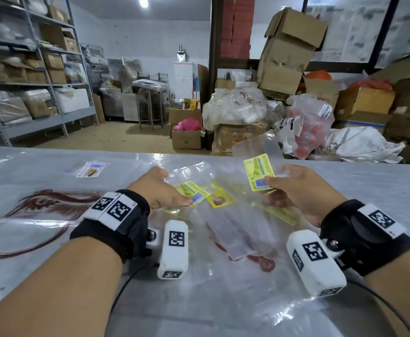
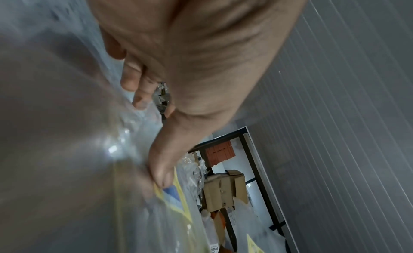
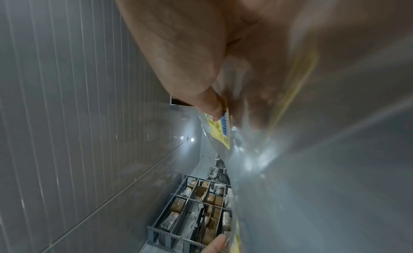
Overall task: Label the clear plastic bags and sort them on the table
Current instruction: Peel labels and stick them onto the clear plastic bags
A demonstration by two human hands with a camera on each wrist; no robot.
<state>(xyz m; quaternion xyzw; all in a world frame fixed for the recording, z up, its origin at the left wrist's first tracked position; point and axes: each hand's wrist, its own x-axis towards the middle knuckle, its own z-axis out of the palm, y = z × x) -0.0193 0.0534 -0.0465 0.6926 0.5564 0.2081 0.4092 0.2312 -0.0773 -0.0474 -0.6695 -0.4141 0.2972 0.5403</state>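
Already several clear plastic bags [image 1: 226, 215] lying loose on the plastic-covered grey table [image 1: 53, 239] carry yellow rectangular labels, so the labelling looks partly done; how many remain, and any real sorting, I cannot tell. The right hand [image 1: 296, 190] pinches a lifted clear bag with a yellow label printed with a blue barcode [image 1: 260, 172] between thumb and fingers. The left hand [image 1: 160, 188] pinches another labelled bag's yellow sticker [image 1: 194, 192] low against the pile. One white-labelled bag [image 1: 92, 168] lies well apart, far left.
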